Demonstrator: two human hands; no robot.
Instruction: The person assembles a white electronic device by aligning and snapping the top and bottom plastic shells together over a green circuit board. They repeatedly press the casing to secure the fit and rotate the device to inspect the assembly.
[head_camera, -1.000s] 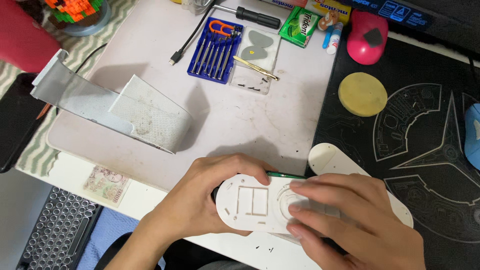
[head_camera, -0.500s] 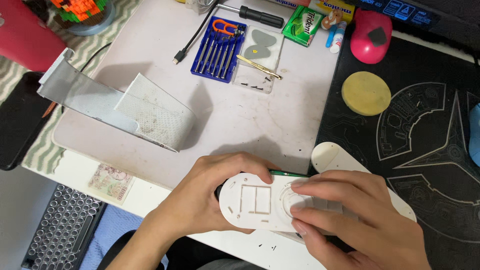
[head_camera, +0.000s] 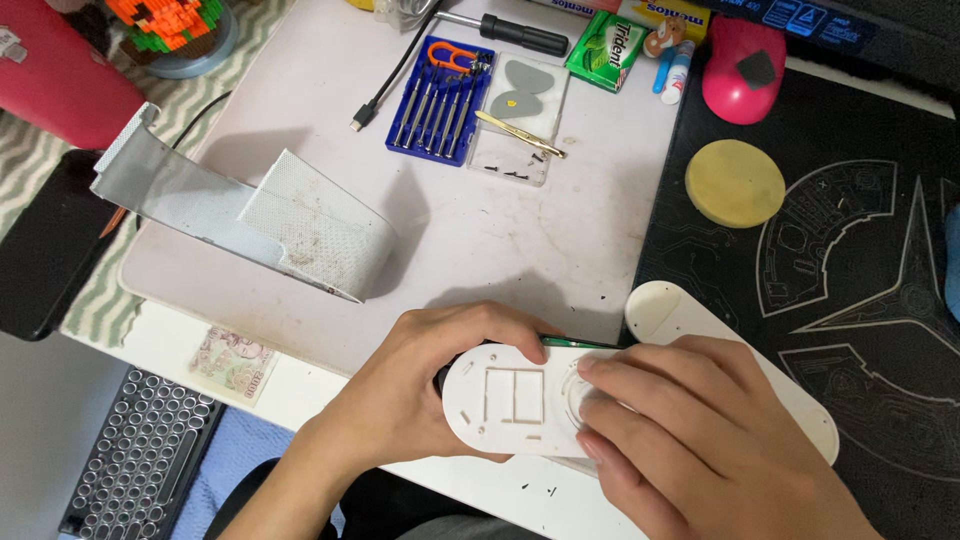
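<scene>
Little has shifted since the earlier frames: both hands sit where they were at the bottom centre of the frame, and the white oblong plastic shell (head_camera: 515, 405) they hold has stayed in place, with only the fingers of the right hand (head_camera: 700, 450) settling slightly over its round end. That shell lies with its long axis running left to right across the frame, its rounded left end towards the left hand (head_camera: 420, 395) and its right end hidden under the right hand's fingers. Its inner face is up, showing two raised rectangular frames side by side and small screw posts. The left hand is wrapped around the left end, thumb along the top edge and fingers curled beneath, clamped on it; the right hand lies flat on top, fingertips pressing on the clear round part, so both hands are closed on the one piece and nearly touching each other. A strip of green circuit board (head_camera: 580, 343) peeks out just behind the shell's upper edge. A second white oblong plastic cover (head_camera: 680, 310) lies just beyond the right hand, slanting from the centre towards the lower right, half on the black printed mat (head_camera: 860, 250). Further up the pale worktop (head_camera: 480, 240), well apart from the hands, are the blue tray of small screwdrivers (head_camera: 437, 95) and a yellow round disc (head_camera: 735, 182).
</scene>
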